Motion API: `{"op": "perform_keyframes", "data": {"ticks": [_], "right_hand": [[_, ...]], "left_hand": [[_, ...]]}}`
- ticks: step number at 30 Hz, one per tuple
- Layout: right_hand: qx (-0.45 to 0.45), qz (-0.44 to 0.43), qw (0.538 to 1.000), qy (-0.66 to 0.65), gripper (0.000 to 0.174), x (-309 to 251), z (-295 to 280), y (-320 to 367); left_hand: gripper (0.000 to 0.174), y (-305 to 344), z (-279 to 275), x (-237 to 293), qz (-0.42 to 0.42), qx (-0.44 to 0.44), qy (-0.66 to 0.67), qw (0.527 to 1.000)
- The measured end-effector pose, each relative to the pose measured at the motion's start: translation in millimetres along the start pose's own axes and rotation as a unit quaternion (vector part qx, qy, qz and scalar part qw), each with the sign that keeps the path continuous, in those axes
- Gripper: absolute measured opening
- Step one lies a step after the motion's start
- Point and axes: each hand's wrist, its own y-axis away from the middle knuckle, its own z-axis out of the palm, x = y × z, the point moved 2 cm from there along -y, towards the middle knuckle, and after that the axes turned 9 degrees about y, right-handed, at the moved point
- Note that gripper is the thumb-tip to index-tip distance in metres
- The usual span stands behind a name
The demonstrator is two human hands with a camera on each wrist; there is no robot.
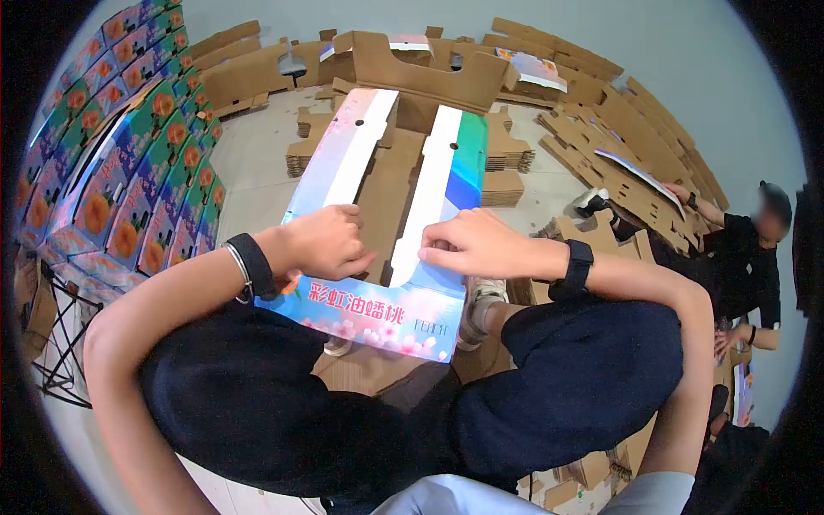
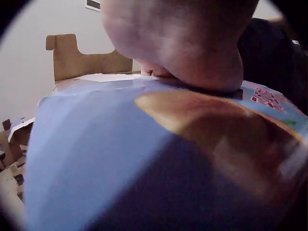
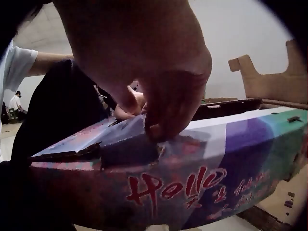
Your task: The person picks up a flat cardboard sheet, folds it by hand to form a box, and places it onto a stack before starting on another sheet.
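Note:
A printed cardboard fruit box (image 1: 369, 322) lies between the person's knees, its long top slot open and its front panel with red lettering facing the body. My left hand (image 1: 326, 243) grips the left top flap near the front corner, fingers curled over the inner edge and thumb toward the front panel. Opposite it, my right hand (image 1: 472, 243) pinches the right top flap by the front corner. In the right wrist view, the right fingertips (image 3: 156, 130) press at a folded corner of the box (image 3: 250, 144). The left fingertips are mostly hidden in the left wrist view.
Finished printed boxes (image 1: 129, 189) are stacked high at the left. Flat cardboard pieces (image 1: 502, 150) lie in piles behind the box, and more cardboard (image 1: 635, 163) leans along the wall. Another person (image 1: 738, 257) in dark clothes sits at the right, handling a cardboard sheet.

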Motion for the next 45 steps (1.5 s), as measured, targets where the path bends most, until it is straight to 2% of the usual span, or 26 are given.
{"op": "perform_keyframes", "data": {"ticks": [2, 5, 11, 13, 15, 17, 18, 20, 21, 23, 27, 28, 29, 31, 32, 33, 34, 35, 37, 38, 40, 45], "right_hand": [[0.0, 0.006, 1.0, -0.013, 0.038, 6, 2, -1], [-0.031, -0.032, 0.998, -0.032, 0.038, 9, 7, -4], [-0.041, -0.008, 0.998, -0.052, 0.042, 5, 2, -5], [-0.044, 0.034, 0.997, -0.045, 0.046, 8, -2, -9], [-0.012, 0.039, 0.997, -0.071, 0.048, 16, 5, -3], [0.064, 0.01, 0.989, -0.133, 0.048, 20, 19, 5], [0.064, 0.011, 0.989, -0.13, 0.048, 20, 17, 6], [0.069, 0.068, 0.993, -0.074, 0.047, 21, 8, 6], [0.055, 0.07, 0.993, -0.081, 0.047, 23, -13, 0], [0.089, 0.079, 0.991, -0.059, 0.048, 25, -30, -3], [0.091, 0.064, 0.993, -0.045, 0.042, 21, -18, -6], [0.053, 0.091, 0.993, -0.06, 0.038, 17, -21, -6], [0.052, 0.09, 0.993, -0.059, 0.038, 23, -18, -8], [0.026, 0.09, 0.986, -0.141, 0.038, 38, -13, -11], [0.026, 0.09, 0.986, -0.14, 0.038, 44, -10, -7], [0.076, 0.102, 0.953, -0.275, 0.037, 45, -10, -2], [0.123, 0.113, 0.9, -0.403, 0.037, 46, -9, 1], [0.123, 0.112, 0.9, -0.403, 0.037, 44, -7, 3], [0.176, 0.104, 0.868, -0.453, 0.037, 41, -4, 5], [0.176, 0.105, 0.868, -0.452, 0.037, 41, -4, 4], [0.127, 0.089, 0.897, -0.413, 0.036, 41, -6, 0], [0.153, 0.081, 0.891, -0.42, 0.036, 37, -9, 0]], "left_hand": [[0.048, -1, 0, -1, -0.006, -0.008, 0.004, 1.0], [0.047, -1, 0, -1, 0.007, -0.015, 0.012, 1.0], [0.046, -2, 1, -4, 0.004, -0.004, 0.009, 1.0], [0.046, -1, 0, -6, -0.001, 0.009, 0.012, 1.0], [0.046, -1, 1, -3, -0.005, 0.022, 0.013, 1.0], [0.039, 3, 4, 2, -0.047, 0.016, 0.0, 0.999], [0.039, 2, 1, 6, -0.046, 0.019, -0.001, 0.999], [0.039, -4, -3, 10, -0.06, 0.02, 0.003, 0.998], [0.039, -8, -15, 3, -0.064, 0.019, 0.018, 0.998], [0.041, -15, -19, 1, -0.072, 0.026, 0.05, 0.996], [0.045, -14, -9, 4, -0.097, -0.011, 0.103, 0.99], [0.046, -14, -8, 5, -0.098, -0.029, 0.121, 0.987], [0.046, -15, -7, 6, -0.099, -0.028, 0.121, 0.987], [0.06, -17, -9, 9, -0.126, 0.022, 0.183, 0.975], [0.06, -18, -11, 9, -0.126, 0.022, 0.182, 0.975], [0.062, -18, -21, 12, -0.179, 0.016, 0.216, 0.96], [0.064, -18, -27, 13, -0.231, 0.01, 0.249, 0.941], [0.064, -18, -31, 13, -0.231, 0.01, 0.248, 0.941], [0.066, -16, -32, 11, -0.245, -0.013, 0.245, 0.938], [0.066, -15, -32, 11, -0.244, -0.012, 0.246, 0.938], [0.066, -16, -34, 13, -0.207, -0.021, 0.202, 0.957], [0.065, -21, -38, 17, -0.197, -0.053, 0.206, 0.957]]}}
